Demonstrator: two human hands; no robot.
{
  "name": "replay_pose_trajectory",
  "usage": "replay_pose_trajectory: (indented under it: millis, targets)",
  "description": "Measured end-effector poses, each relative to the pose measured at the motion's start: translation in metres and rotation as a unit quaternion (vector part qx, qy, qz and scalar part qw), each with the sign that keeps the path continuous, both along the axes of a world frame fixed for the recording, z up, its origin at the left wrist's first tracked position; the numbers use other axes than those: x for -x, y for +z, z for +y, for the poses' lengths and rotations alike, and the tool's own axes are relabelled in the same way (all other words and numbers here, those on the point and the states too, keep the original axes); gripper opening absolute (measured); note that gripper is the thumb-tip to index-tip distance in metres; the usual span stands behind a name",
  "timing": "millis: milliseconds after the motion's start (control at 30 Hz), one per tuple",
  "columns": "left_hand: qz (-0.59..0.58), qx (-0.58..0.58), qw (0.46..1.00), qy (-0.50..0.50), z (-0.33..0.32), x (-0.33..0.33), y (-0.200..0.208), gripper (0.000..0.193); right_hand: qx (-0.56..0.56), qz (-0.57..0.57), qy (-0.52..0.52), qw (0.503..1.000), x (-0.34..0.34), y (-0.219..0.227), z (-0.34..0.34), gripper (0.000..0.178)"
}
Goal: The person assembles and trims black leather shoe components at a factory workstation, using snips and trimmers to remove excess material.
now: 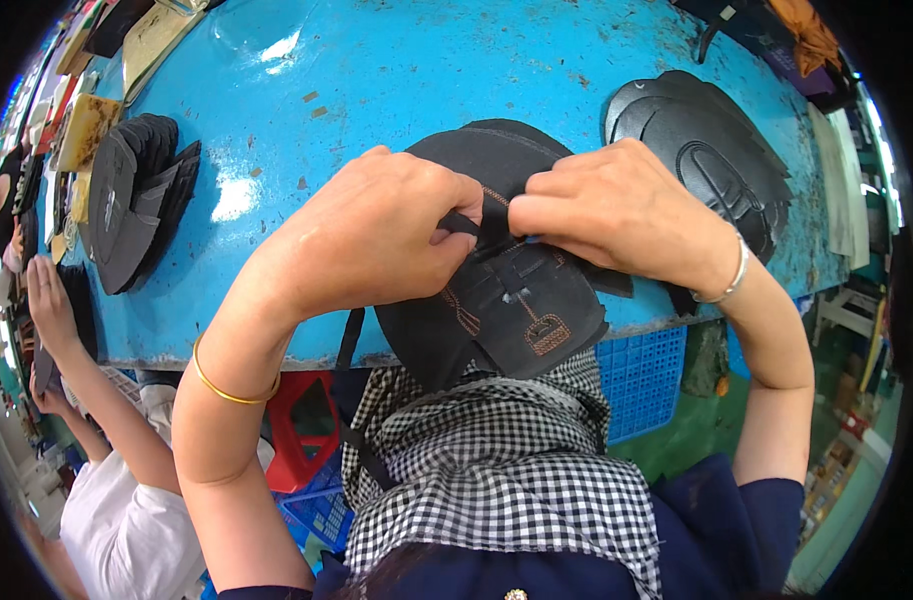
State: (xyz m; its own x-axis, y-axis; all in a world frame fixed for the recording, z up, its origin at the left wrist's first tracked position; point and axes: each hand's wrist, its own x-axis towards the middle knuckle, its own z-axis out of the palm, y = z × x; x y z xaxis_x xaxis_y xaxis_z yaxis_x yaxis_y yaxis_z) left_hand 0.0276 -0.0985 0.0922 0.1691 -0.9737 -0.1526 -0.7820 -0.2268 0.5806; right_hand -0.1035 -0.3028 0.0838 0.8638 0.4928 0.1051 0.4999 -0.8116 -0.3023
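A black shoe upper (516, 300) with orange stitching lies at the near edge of the blue table, its lower part hanging toward my checked apron. My left hand (386, 225) is closed on a black strip (460, 222) at the middle of the upper. Close beside it, my right hand (601, 205) has its fingers pinched on the same black material; the exact part is hidden under the fingertips. Beneath and beyond the hands, more black pieces (456, 150) are spread on the table.
Stacked black shoe parts (141, 200) stand at the left, and another pile (701, 150) lies at the right. A co-worker in a white top (131, 530) works at the left. Under the table are a blue crate (641, 380) and a red stool (296, 430).
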Motion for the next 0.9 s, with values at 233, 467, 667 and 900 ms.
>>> replay_pose_trajectory:
  millis: [233, 467, 667, 900]
  targets:
    - [0.053, -0.005, 0.999, -0.007, 0.002, -0.003, 0.003, 0.010, -0.059, 0.042, -0.049, 0.996, -0.003, -0.001, -0.005, 0.032]
    - [0.154, 0.081, 0.981, 0.086, 0.013, -0.005, -0.012, 0.014, -0.087, 0.034, -0.066, 0.993, -0.002, 0.001, -0.002, 0.028]
    - [0.388, 0.146, 0.867, 0.276, 0.020, -0.012, 0.016, 0.020, 0.065, -0.107, -0.025, 0.992, 0.037, -0.005, 0.051, 0.020]
    - [0.219, 0.256, 0.909, 0.247, 0.027, -0.005, 0.046, 0.028, 0.116, -0.144, -0.058, 0.981, 0.043, -0.016, 0.072, 0.021]
